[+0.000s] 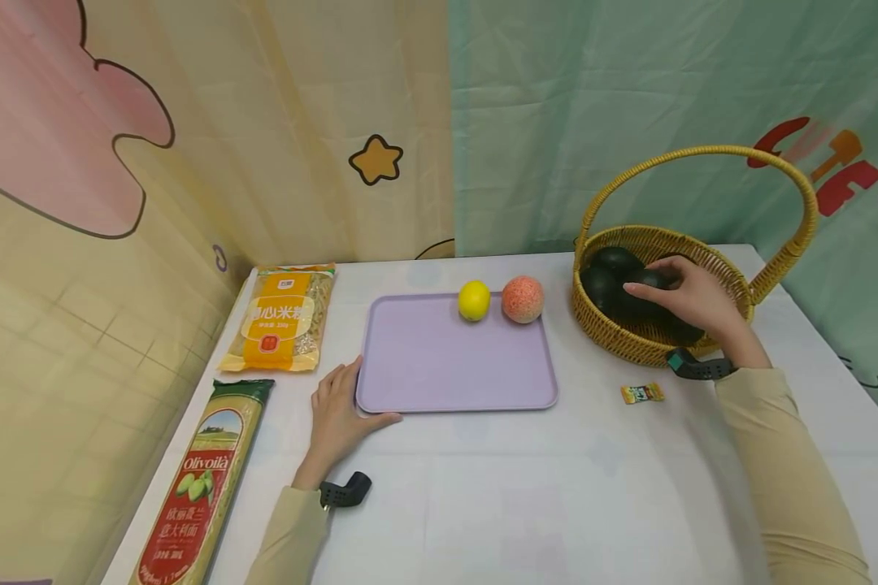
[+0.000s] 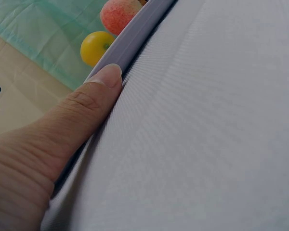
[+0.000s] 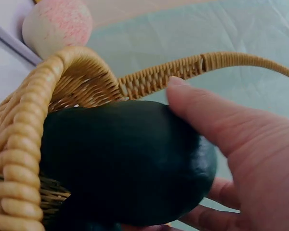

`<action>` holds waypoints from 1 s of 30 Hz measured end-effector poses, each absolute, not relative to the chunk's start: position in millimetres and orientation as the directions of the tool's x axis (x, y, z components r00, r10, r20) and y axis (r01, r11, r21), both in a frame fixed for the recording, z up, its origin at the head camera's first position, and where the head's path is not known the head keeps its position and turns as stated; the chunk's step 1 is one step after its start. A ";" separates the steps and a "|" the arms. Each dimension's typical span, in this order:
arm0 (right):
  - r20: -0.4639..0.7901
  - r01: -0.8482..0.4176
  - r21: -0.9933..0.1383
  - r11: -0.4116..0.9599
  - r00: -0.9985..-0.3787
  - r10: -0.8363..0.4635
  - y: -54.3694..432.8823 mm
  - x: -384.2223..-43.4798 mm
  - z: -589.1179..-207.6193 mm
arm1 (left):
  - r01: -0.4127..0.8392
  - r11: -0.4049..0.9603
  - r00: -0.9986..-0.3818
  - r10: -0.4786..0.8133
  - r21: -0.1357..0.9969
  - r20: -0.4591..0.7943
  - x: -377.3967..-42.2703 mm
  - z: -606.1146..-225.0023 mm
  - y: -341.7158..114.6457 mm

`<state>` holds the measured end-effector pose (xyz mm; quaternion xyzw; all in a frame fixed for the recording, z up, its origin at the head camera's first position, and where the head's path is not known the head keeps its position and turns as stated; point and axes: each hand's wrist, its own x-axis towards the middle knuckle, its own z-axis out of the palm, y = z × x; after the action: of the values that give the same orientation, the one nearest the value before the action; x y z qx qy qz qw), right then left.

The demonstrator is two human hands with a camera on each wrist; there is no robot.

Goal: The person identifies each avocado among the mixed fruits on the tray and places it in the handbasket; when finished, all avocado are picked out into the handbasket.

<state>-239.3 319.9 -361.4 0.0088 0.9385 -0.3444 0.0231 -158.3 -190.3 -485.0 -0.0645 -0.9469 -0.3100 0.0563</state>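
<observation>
My right hand [image 1: 695, 296] reaches into the wicker basket [image 1: 625, 345] and grips a dark green avocado [image 3: 130, 161], thumb on one side and fingers curled round the other. More dark avocados [image 1: 615, 262] lie beside and under it in the basket. My left hand [image 1: 340, 418] rests at the near left corner of the lilac tray [image 1: 454, 357]. Its thumb [image 2: 103, 79] lies along the tray's near rim, and the fingers run along the left side. A yellow lemon [image 1: 474, 301] and a pink speckled peach [image 1: 523, 299] sit at the tray's far edge.
The basket's tall handle [image 1: 702, 150] arches over the right hand. A small wrapped candy [image 1: 642, 393] lies before the basket. On the left are a yellow bag of pasta [image 1: 278, 317] and a long red and green spaghetti pack [image 1: 197, 487]. Curtains hang behind the white table [image 1: 527, 487].
</observation>
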 end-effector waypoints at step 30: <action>-0.197 0.031 -0.560 0.828 -0.976 -0.096 320.1 -244.6 -368.0 | 0.159 0.797 -0.985 0.088 0.583 0.149 -159.2 -485.9 -190.2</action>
<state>-244.6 320.1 -368.0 -0.0171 0.9497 -0.2930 0.1090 -159.2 -190.2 -485.9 -0.0654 -0.9461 -0.3122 0.0569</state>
